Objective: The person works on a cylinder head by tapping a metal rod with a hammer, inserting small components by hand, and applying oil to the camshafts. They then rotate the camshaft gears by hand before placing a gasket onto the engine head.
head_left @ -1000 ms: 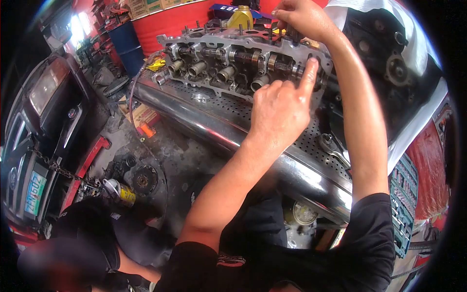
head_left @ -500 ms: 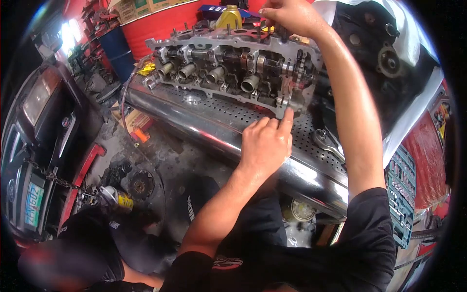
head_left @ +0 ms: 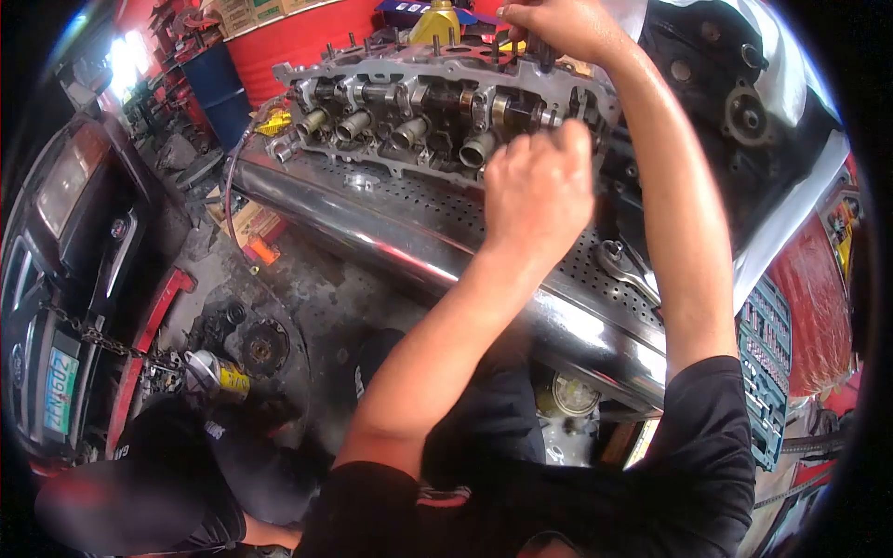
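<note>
A metal cylinder head (head_left: 428, 88) with camshaft parts and several round tubes stands tilted on a perforated metal bench (head_left: 428, 205). My left hand (head_left: 539, 195) is in front of its right end, by the timing gear (head_left: 584, 107). The fingers are curled in and slightly blurred, and hide whatever they may hold or touch. At the top right edge of the cylinder head, my right hand (head_left: 567, 28) has its fingers bent together above a dark piece. What lies between those fingers is hidden. A ratchet wrench (head_left: 625, 265) rests on the bench to the right of my left hand.
Right of the bench are a dark engine part (head_left: 744, 112) on white sheeting and a socket set (head_left: 765, 372). A yellow jug (head_left: 435, 23) stands behind. A person (head_left: 177, 465) crouches lower left, near a car (head_left: 84, 251). A round part (head_left: 265, 346) lies on the floor.
My left hand has moved up from the cylinder head's lower right edge toward the gear; its pointing index finger is now curled in. My right hand stays at the top edge.
</note>
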The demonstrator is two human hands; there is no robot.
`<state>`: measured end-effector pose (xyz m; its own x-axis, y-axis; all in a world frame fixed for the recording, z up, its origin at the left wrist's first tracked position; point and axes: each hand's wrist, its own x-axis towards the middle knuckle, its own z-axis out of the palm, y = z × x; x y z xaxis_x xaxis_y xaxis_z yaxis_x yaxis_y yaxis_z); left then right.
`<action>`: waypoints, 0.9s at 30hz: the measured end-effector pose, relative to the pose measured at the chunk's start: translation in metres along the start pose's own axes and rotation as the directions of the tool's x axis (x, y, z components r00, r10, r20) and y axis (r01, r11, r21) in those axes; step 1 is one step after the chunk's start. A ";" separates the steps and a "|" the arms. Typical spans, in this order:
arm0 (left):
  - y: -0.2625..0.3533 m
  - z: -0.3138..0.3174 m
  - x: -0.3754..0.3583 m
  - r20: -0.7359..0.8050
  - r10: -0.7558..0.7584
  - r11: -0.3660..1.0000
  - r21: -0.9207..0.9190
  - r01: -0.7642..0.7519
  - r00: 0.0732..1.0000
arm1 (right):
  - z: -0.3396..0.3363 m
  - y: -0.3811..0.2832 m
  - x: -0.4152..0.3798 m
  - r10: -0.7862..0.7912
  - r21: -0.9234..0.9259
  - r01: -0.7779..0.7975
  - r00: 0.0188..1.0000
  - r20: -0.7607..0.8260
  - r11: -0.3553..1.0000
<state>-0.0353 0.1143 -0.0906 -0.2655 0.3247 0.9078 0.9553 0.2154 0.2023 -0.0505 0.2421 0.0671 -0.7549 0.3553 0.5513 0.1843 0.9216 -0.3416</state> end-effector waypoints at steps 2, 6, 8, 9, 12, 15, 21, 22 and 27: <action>-0.012 0.004 -0.029 0.052 0.017 0.999 -0.044 -0.015 0.998 | -0.004 -0.007 0.001 0.018 -0.004 -0.018 1.000 -0.002 1.000; -0.013 -0.003 -0.046 0.091 -0.043 0.989 -0.138 0.055 0.995 | -0.010 -0.013 -0.002 0.031 0.035 -0.031 1.000 0.006 0.999; -0.001 -0.014 -0.028 0.032 -0.077 0.984 -0.159 0.081 0.997 | -0.004 -0.008 -0.003 0.001 0.036 -0.001 1.000 0.000 0.999; 0.002 -0.013 -0.015 -0.012 -0.085 0.987 -0.135 0.082 0.996 | -0.001 -0.002 0.002 -0.036 0.005 0.036 0.999 -0.026 0.999; 0.011 -0.008 0.017 -0.063 -0.097 0.995 -0.036 0.095 0.993 | -0.010 -0.012 -0.008 0.007 0.094 -0.009 1.000 0.029 0.996; 0.011 -0.006 0.028 -0.035 -0.065 0.994 0.089 0.068 0.997 | -0.011 -0.015 -0.008 -0.026 0.087 0.023 0.999 0.024 0.996; -0.014 0.017 -0.060 0.036 0.027 0.989 -0.146 -0.021 0.999 | -0.006 0.000 0.000 -0.109 -0.042 0.106 0.992 -0.059 0.993; -0.015 0.015 -0.062 -0.024 -0.011 0.987 -0.158 0.007 1.000 | -0.006 -0.004 0.001 -0.097 -0.028 0.096 0.994 -0.042 0.995; 0.001 -0.012 0.005 -0.236 -0.015 0.989 -0.148 -0.020 0.972 | -0.008 -0.006 -0.002 -0.065 -0.005 0.065 0.998 -0.026 0.998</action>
<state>-0.0337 0.1056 -0.0816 -0.2422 0.0952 0.9656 0.9692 0.0697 0.2362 -0.0450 0.2368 0.0737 -0.7489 0.2987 0.5915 0.1381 0.9434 -0.3015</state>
